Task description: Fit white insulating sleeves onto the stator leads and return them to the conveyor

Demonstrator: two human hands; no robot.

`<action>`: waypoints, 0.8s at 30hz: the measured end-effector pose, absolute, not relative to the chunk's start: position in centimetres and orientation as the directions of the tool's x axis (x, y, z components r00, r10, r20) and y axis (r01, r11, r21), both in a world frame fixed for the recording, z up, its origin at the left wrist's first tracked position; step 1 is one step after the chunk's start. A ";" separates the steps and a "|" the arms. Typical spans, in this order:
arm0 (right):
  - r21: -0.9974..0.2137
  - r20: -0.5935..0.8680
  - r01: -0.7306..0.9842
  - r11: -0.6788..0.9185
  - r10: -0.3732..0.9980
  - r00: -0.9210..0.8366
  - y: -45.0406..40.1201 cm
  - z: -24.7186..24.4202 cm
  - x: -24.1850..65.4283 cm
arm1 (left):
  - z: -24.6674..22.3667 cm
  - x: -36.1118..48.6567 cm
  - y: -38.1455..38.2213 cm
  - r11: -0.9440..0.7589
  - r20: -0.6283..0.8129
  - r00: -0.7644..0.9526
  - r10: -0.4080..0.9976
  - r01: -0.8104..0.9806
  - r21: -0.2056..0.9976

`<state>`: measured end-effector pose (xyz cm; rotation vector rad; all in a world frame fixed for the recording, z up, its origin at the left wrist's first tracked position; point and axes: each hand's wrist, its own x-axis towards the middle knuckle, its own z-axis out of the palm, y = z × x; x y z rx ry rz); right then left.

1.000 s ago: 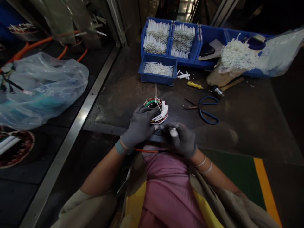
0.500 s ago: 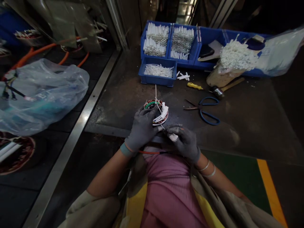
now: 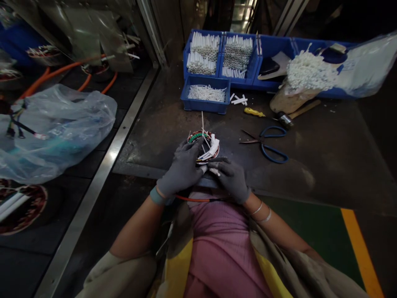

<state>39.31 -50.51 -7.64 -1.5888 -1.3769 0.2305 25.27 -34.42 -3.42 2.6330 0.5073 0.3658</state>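
Observation:
A round coil ring with red-brown windings, a green part, white sleeves and thin white ties lies near the bench's front edge. My left hand, in a grey glove, grips the ring's left side, with the thumb at its lower rim. At the ring's lower right, my right hand, also gloved, has its fingers pressed together near the rim. A small white piece shows at those fingertips; what exactly they pinch is too small to make out. One white tie stands up from the ring.
Blue bins of white tubes line the back, with a small blue tray of ties before them. Scissors, a yellow-handled tool and a hammer lie right. A plastic bag is at left.
My right hand has moved left, up to the ring's lower rim. My left hand has shifted slightly left and down at the wrist, still on the ring.

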 end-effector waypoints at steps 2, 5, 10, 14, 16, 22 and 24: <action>-0.779 0.408 0.618 0.103 0.832 0.376 -50.5 -7.1 39.3 | -3.4 25.0 -34.4 -0.815 0.193 0.885 0.425 0.280 0.508; -0.848 0.381 0.516 0.118 0.814 0.439 -50.7 -5.8 39.3 | -3.2 24.9 -34.6 -0.761 0.263 0.840 0.475 0.242 0.601; -0.913 0.282 0.403 0.068 0.819 0.500 -50.4 -4.4 39.3 | -2.8 25.1 -35.0 -0.773 0.352 0.835 0.423 0.130 0.621; -0.927 0.238 0.373 0.033 0.819 0.522 -49.7 -4.3 39.1 | -2.8 25.2 -34.9 -0.778 0.342 0.835 0.431 0.151 0.610; -0.926 0.225 0.377 0.013 0.821 0.525 -49.5 -4.3 39.1 | -2.9 25.2 -34.9 -0.776 0.337 0.836 0.433 0.156 0.611; -0.835 0.280 0.547 -0.060 0.810 0.515 -48.6 -4.0 39.4 | -3.2 25.1 -34.8 -0.790 0.388 0.829 0.403 0.101 0.605; -0.774 0.289 0.627 -0.090 0.831 0.475 -48.2 -3.8 39.5 | -3.2 25.0 -34.7 -0.784 0.369 0.835 0.408 0.114 0.610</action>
